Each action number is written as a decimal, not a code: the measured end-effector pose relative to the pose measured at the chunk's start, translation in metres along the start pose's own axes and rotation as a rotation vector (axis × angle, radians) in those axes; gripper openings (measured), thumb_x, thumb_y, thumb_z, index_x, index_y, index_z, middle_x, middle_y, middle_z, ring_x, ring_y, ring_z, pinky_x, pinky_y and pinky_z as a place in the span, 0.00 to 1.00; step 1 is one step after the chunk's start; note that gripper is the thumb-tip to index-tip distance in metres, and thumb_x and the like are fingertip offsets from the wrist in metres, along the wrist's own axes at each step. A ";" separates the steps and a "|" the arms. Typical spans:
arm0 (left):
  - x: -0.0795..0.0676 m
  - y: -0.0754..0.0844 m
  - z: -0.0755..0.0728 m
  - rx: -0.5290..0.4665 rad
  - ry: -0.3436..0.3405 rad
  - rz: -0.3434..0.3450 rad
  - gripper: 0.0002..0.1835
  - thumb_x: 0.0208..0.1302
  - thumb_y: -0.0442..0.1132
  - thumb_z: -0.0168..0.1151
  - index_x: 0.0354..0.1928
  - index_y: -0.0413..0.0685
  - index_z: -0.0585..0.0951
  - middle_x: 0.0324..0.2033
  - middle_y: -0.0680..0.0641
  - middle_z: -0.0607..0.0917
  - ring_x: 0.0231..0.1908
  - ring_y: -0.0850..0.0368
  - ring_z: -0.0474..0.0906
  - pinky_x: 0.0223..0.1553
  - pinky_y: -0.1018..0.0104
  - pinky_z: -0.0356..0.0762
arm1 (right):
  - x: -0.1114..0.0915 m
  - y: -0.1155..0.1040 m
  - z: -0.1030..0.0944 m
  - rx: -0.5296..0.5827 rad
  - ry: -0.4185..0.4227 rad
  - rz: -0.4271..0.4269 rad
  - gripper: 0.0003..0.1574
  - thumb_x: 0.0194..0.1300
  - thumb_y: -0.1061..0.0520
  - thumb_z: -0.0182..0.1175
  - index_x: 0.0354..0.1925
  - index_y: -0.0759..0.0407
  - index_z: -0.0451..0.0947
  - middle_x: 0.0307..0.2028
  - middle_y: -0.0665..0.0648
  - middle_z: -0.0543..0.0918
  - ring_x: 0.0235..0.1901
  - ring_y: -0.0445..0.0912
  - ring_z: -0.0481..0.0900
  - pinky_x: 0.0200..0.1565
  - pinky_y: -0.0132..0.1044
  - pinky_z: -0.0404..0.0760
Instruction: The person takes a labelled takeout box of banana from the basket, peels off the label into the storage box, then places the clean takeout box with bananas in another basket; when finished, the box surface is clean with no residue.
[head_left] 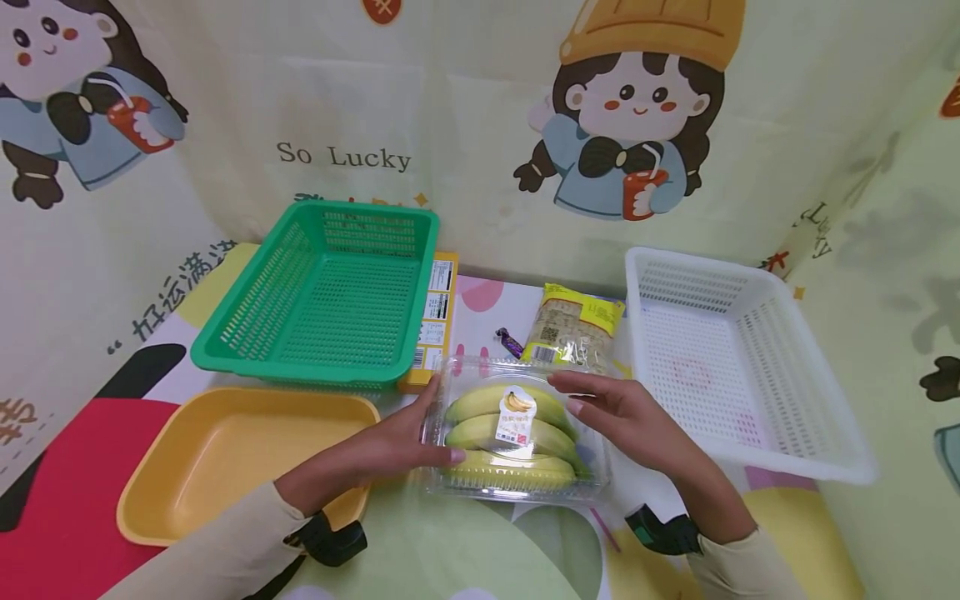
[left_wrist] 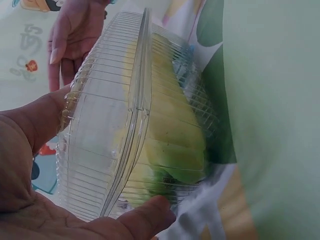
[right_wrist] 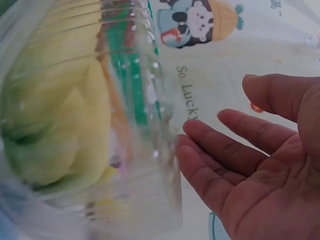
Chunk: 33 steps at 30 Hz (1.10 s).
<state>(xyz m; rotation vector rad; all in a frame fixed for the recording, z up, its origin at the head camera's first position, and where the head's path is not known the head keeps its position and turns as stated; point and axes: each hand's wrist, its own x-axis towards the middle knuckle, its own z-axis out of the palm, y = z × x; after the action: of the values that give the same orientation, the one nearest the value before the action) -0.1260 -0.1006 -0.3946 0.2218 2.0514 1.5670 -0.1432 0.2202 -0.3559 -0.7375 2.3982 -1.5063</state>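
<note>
Near the middle of the worktop [head_left: 442, 546], a clear hinged box [head_left: 540, 495] holds bananas [head_left: 476, 434] under a printed label [head_left: 516, 414]. Yellow tub [head_left: 247, 458] and green basket [head_left: 337, 308] to its left; white basket [head_left: 697, 358] to its right; snack bag [head_left: 570, 325] and wrapped sweet [head_left: 510, 342] just beyond its far edge. Whether the box's underside touches the cloth cannot be told.

Left hand [head_left: 401, 437]: grips the box's left end, thumb at the near corner, other fingers round the far side, mostly hidden. Right hand [head_left: 626, 417]: fingers loosely extended, thumb apart, pinching nothing, tips at the far right corner; contact unclear.

Handling estimate: moderate load, nearly all of it fruit. Shell looks thin, ribbed and slick; likely to flex and dent if squeezed at mid-lid. Bananas probably bruise easily and may slide if tilted. Best hold: both short ends, at the seam where lid meets base, fingers partly beneath. Lifting by the lid alone could spring it open.
</note>
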 end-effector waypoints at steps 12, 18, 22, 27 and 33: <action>-0.001 -0.001 0.002 -0.002 0.003 0.001 0.63 0.54 0.45 0.75 0.78 0.55 0.35 0.74 0.40 0.48 0.70 0.41 0.48 0.68 0.40 0.45 | 0.022 0.000 -0.001 0.030 -0.131 0.090 0.27 0.73 0.57 0.56 0.64 0.68 0.70 0.59 0.64 0.77 0.59 0.53 0.75 0.56 0.37 0.75; -0.001 -0.002 0.002 -0.024 -0.012 0.030 0.63 0.54 0.43 0.74 0.77 0.57 0.35 0.74 0.39 0.49 0.68 0.41 0.51 0.67 0.40 0.46 | 0.032 0.001 0.000 -0.012 -0.164 0.079 0.27 0.72 0.56 0.56 0.64 0.67 0.71 0.58 0.63 0.78 0.58 0.52 0.76 0.55 0.36 0.75; -0.001 -0.001 0.001 -0.037 -0.019 0.036 0.63 0.55 0.43 0.74 0.77 0.57 0.35 0.74 0.39 0.49 0.68 0.41 0.52 0.67 0.40 0.47 | 0.037 -0.001 0.003 -0.038 -0.184 0.074 0.25 0.73 0.57 0.55 0.64 0.66 0.72 0.57 0.60 0.79 0.57 0.51 0.77 0.53 0.36 0.77; -0.001 -0.001 0.001 -0.037 -0.015 0.029 0.63 0.55 0.43 0.74 0.77 0.55 0.35 0.73 0.38 0.50 0.68 0.41 0.51 0.67 0.40 0.46 | 0.039 -0.005 0.006 -0.056 -0.197 0.082 0.24 0.73 0.57 0.55 0.63 0.65 0.73 0.56 0.58 0.80 0.55 0.50 0.78 0.52 0.36 0.78; -0.001 0.000 0.001 -0.023 -0.003 0.018 0.63 0.54 0.43 0.74 0.77 0.53 0.35 0.74 0.38 0.50 0.69 0.41 0.51 0.67 0.40 0.47 | 0.041 -0.008 0.008 -0.030 -0.208 0.076 0.24 0.72 0.58 0.56 0.62 0.68 0.73 0.55 0.61 0.80 0.55 0.53 0.79 0.51 0.36 0.78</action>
<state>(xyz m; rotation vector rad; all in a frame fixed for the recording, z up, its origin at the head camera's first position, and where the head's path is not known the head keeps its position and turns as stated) -0.1241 -0.1001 -0.3946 0.2347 2.0329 1.5995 -0.1721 0.1900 -0.3492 -0.7601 2.2714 -1.2984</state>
